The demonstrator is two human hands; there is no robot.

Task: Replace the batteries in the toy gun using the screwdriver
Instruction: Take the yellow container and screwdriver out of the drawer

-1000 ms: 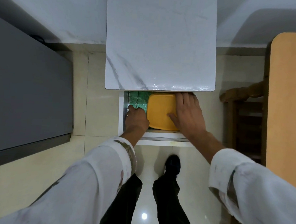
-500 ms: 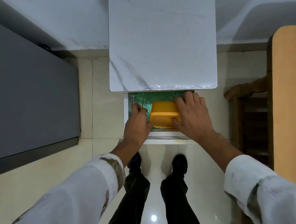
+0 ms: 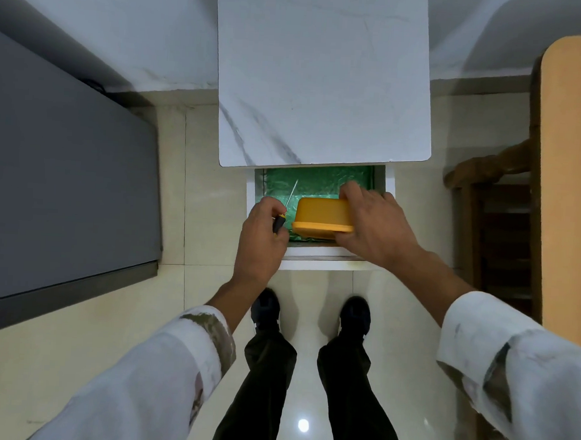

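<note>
Within left hand (image 3: 261, 240), screwdriver (image 3: 279, 223) beside box (image 3: 321, 210)

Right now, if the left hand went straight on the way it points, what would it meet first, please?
Probably the green liner at the back of the drawer, beneath the marble top. The left hand and its screwdriver point past the yellow box on its left, though depth is unclear.

Open white drawer (image 3: 250, 197) under marble-look tabletop (image 3: 323, 87), crinkled green liner (image 3: 318, 182) covering its bottom, orange box (image 3: 321, 213) inside.

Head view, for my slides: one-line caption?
Left hand holds the screwdriver; right hand grips a yellow box at the open drawer.
</note>
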